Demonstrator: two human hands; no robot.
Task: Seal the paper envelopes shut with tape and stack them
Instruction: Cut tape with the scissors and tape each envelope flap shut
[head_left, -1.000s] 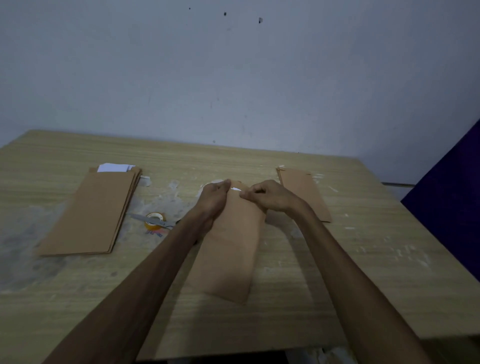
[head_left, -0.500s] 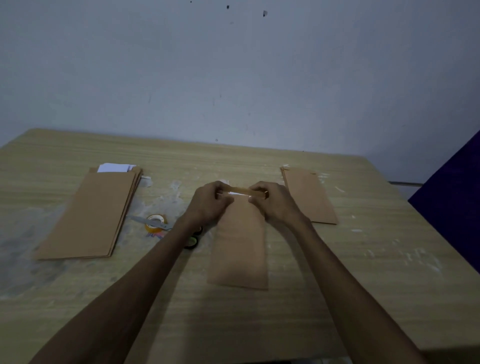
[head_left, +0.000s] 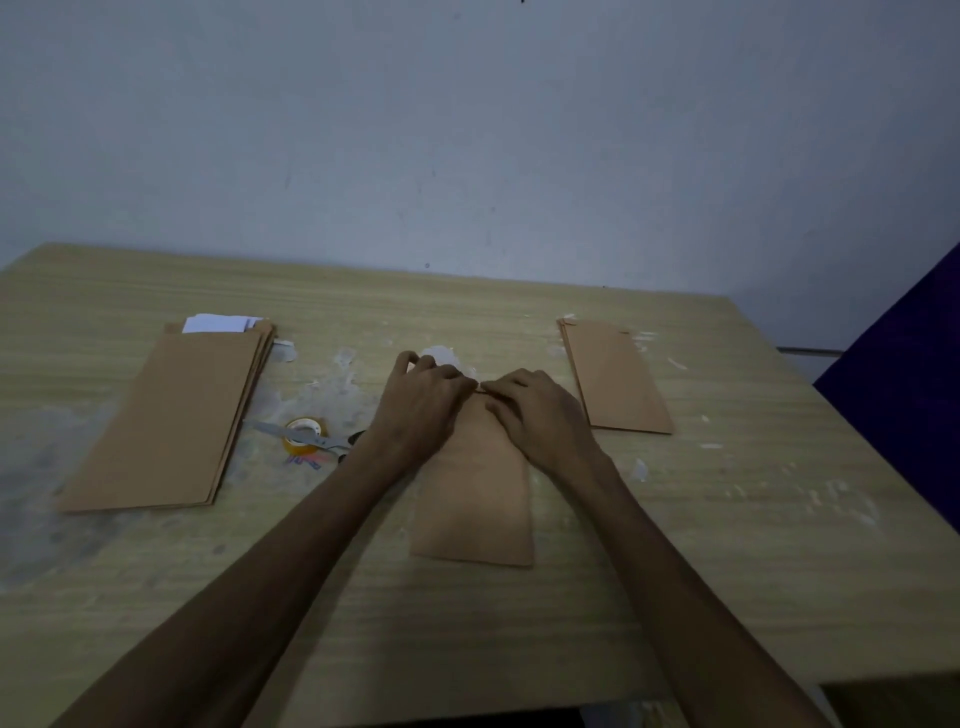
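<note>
A brown paper envelope (head_left: 475, 504) lies lengthwise in the middle of the table, its far end under both hands. My left hand (head_left: 423, 397) sits on the far left corner with bent fingers gripping the folded top edge. My right hand (head_left: 537, 413) lies over the far right corner, its fingers stretched leftward and pressing the flap down; the fingertips of both hands meet. A stack of brown envelopes (head_left: 166, 415) with white paper sticking out of the top lies at the left. One envelope (head_left: 615, 376) lies at the right. A tape roll (head_left: 305, 434) stands left of my left wrist.
Scissors (head_left: 311, 439) lie across the tape roll. The wooden table (head_left: 753, 545) carries white scraps and smears around the middle and right. A blue wall stands behind it and a dark blue surface (head_left: 904, 395) rises at the right edge.
The envelope went from tilted to straight on the table. The raised flap was folded down, and both hands lowered onto the top end.
</note>
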